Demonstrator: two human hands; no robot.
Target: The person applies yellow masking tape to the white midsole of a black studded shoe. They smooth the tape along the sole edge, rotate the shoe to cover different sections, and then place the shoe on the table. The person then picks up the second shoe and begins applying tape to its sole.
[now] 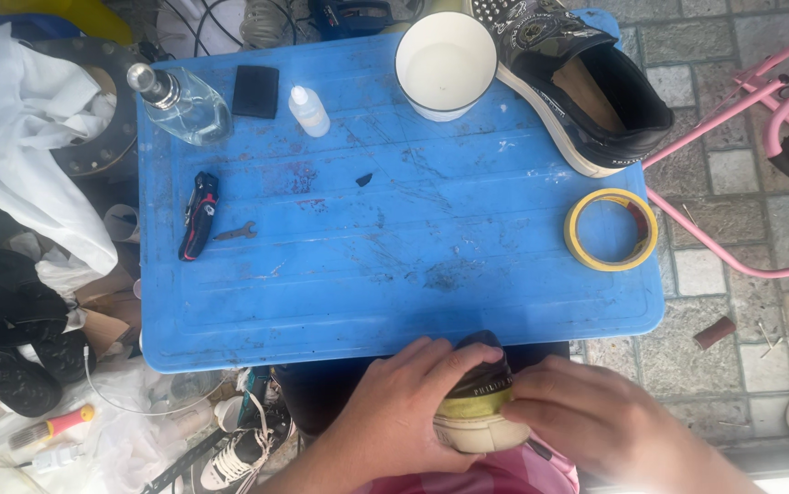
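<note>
Both hands hold a black shoe (481, 402) with a pale sole, heel up, just below the near edge of the blue plastic table (394, 238). My left hand (404, 402) wraps the shoe's left side. Pressed against its right side, at a band of yellowish tape round the heel, is my right hand (596, 416). The matching black shoe (578, 82) lies on the table's far right corner. A roll of yellow tape (611, 230) lies at the right edge.
On the table are a white cup (445, 64), a small dropper bottle (308, 111), a glass bottle (179, 102), a black pad (255, 91), a folding tool (199, 216) and a small wrench (235, 232). Black sandals (10, 329) and white cloth (28, 137) lie left; pink frame (733, 137) right.
</note>
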